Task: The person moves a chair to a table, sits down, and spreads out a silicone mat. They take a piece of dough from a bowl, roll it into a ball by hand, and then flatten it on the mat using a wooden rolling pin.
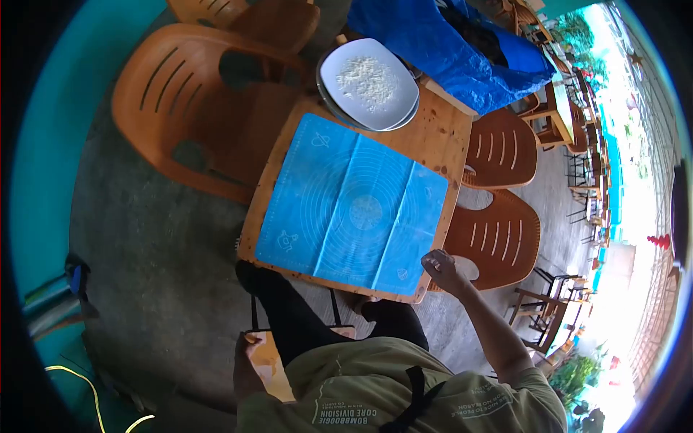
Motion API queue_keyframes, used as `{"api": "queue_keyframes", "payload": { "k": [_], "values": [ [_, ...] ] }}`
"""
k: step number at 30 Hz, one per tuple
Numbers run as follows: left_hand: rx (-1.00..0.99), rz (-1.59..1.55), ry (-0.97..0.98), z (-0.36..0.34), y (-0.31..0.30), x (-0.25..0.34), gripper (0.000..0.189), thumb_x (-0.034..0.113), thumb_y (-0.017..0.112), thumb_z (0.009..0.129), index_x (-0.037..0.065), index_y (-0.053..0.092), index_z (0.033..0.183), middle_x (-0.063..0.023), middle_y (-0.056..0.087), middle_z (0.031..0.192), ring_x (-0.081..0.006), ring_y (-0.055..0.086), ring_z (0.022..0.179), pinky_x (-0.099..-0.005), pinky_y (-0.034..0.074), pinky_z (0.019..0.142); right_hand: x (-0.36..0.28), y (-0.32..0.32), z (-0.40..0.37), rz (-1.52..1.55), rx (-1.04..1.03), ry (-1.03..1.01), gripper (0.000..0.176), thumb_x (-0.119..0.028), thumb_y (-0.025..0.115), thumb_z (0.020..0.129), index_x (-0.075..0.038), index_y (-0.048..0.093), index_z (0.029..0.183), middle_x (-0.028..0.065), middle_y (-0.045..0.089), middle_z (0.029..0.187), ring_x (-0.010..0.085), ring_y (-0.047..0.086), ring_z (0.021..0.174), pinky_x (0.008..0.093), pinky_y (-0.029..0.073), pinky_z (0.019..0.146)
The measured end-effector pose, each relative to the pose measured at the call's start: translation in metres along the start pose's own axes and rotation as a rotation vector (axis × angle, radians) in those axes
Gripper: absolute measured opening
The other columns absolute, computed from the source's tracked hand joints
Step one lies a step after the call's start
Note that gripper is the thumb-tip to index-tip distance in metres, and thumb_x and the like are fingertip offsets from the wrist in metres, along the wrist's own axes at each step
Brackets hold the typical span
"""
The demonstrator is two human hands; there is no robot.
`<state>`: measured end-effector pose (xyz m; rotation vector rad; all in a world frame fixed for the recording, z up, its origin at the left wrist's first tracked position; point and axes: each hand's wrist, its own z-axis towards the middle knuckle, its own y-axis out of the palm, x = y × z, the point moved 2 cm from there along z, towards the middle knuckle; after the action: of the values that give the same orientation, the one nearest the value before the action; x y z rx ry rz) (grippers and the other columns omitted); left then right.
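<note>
A blue silicone baking mat (289, 209) with printed circles and fold creases lies flat on the wooden table (442, 119). Behind its far edge, a white plate (401, 76) holds a spread of white powder (367, 81) and rests on another dish. My right hand (439, 267) is curled closed at the table's near right corner, beside the mat, with white residue on the fingers; I see nothing held in it. Low on the left, my left hand (250, 345) hangs beside the wooden stool (271, 364); its fingers are mostly hidden.
Blue plastic sheeting (455, 54) covers the table's far end. An orange chair (170, 101) stands left, and brown chairs (498, 234) line the right side. More tables (559, 325) stand farther right. A yellow cable (86, 382) lies at lower left.
</note>
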<state>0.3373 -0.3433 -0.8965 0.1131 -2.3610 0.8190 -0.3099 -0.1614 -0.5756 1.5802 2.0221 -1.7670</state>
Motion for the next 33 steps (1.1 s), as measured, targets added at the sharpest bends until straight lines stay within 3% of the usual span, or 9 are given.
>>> {"api": "queue_keyframes", "payload": {
  "k": [2, 3, 4, 11, 18, 22, 26, 28, 33],
  "values": [
    [-0.101, -0.143, 0.115, 0.027, -0.016, 0.003, 0.05, 0.035, 0.064, 0.098, 0.0, 0.055, 0.133, -0.0146, 0.063, 0.129, -0.0285, 0.06, 0.117, -0.0406, 0.051, 0.096, 0.008, 0.009, -0.008, 0.005, 0.04, 0.023, 0.012, -0.012, 0.067, 0.096, -0.001, 0.068, 0.101, 0.0145, 0.07, 0.097, 0.0256, 0.071, 0.086, 0.0359, 0.056, 0.073],
    [-0.156, 0.032, -0.061, 0.032, 0.003, -0.029, 0.044, 0.033, 0.064, 0.099, 0.0, 0.059, 0.127, -0.0135, 0.066, 0.123, -0.0291, 0.063, 0.113, -0.0418, 0.052, 0.093, 0.007, 0.014, -0.012, 0.026, 0.052, 0.051, 0.012, -0.012, 0.067, 0.096, -0.001, 0.068, 0.101, 0.0145, 0.07, 0.097, 0.0256, 0.071, 0.086, 0.0359, 0.056, 0.073],
    [-0.241, 0.219, -0.226, 0.029, -0.014, 0.004, 0.039, 0.031, 0.064, 0.099, -0.001, 0.062, 0.122, -0.0124, 0.068, 0.117, -0.0297, 0.065, 0.108, -0.043, 0.053, 0.091, 0.004, 0.019, -0.018, 0.053, 0.062, 0.086, 0.012, -0.011, 0.067, 0.096, -0.001, 0.068, 0.101, 0.0143, 0.07, 0.096, 0.0255, 0.071, 0.085, 0.0356, 0.056, 0.072],
    [-0.201, 0.081, -0.311, 0.101, -0.042, 0.008, 0.034, 0.029, 0.063, 0.1, 0.0, 0.064, 0.118, -0.0116, 0.069, 0.11, -0.0282, 0.066, 0.102, -0.0414, 0.054, 0.086, -0.019, 0.034, -0.025, 0.129, 0.105, 0.104, 0.009, -0.01, 0.067, 0.096, -0.001, 0.068, 0.097, 0.0122, 0.07, 0.094, 0.0229, 0.069, 0.081, 0.034, 0.055, 0.069],
    [-0.036, -0.162, -0.429, 0.143, -0.091, 0.003, 0.029, 0.027, 0.062, 0.1, 0.001, 0.065, 0.113, -0.0107, 0.07, 0.104, -0.0267, 0.067, 0.097, -0.0399, 0.054, 0.082, 0.004, 0.058, 0.02, 0.247, 0.239, 0.129, 0.01, -0.012, 0.067, 0.097, -0.002, 0.067, 0.1, 0.0112, 0.07, 0.094, 0.0228, 0.068, 0.081, 0.0339, 0.052, 0.064],
    [0.218, -0.435, -0.45, 0.163, -0.135, -0.009, 0.027, 0.026, 0.062, 0.1, 0.002, 0.066, 0.111, -0.0103, 0.07, 0.1, -0.0259, 0.068, 0.094, -0.039, 0.055, 0.079, -0.001, 0.066, 0.061, 0.206, 0.288, 0.078, 0.014, -0.016, 0.066, 0.098, -0.002, 0.067, 0.1, 0.0131, 0.069, 0.094, 0.0263, 0.068, 0.082, 0.0357, 0.053, 0.068],
    [0.541, -0.364, -0.234, 0.183, -0.232, 0.086, 0.023, 0.026, 0.055, 0.105, 0.005, 0.065, 0.107, -0.0024, 0.062, 0.079, -0.0098, 0.057, 0.069, -0.026, 0.045, 0.059, 0.011, 0.065, 0.076, 0.198, 0.364, 0.034, 0.013, -0.015, 0.067, 0.097, -0.002, 0.067, 0.1, 0.0133, 0.069, 0.094, 0.0264, 0.068, 0.082, 0.0358, 0.053, 0.069],
    [0.629, -0.373, -0.149, 0.21, -0.262, 0.146, 0.024, 0.028, 0.058, 0.104, 0.006, 0.064, 0.105, -0.0005, 0.058, 0.077, -0.01, 0.054, 0.068, -0.0267, 0.044, 0.059, 0.024, 0.066, 0.072, 0.183, 0.426, -0.016, 0.013, -0.015, 0.067, 0.097, -0.002, 0.068, 0.101, 0.0132, 0.069, 0.094, 0.0263, 0.068, 0.082, 0.0358, 0.053, 0.069],
    [0.47, -0.433, 0.241, 0.26, -0.263, 0.296, 0.026, 0.033, 0.062, 0.104, 0.007, 0.065, 0.103, 0.0019, 0.056, 0.079, -0.0068, 0.052, 0.07, -0.0243, 0.044, 0.064, 0.057, 0.07, 0.039, 0.199, 0.676, 0.177, 0.015, -0.017, 0.066, 0.098, -0.003, 0.069, 0.101, 0.0118, 0.071, 0.091, 0.0215, 0.069, 0.08, 0.0339, 0.053, 0.067]
  ]
}}
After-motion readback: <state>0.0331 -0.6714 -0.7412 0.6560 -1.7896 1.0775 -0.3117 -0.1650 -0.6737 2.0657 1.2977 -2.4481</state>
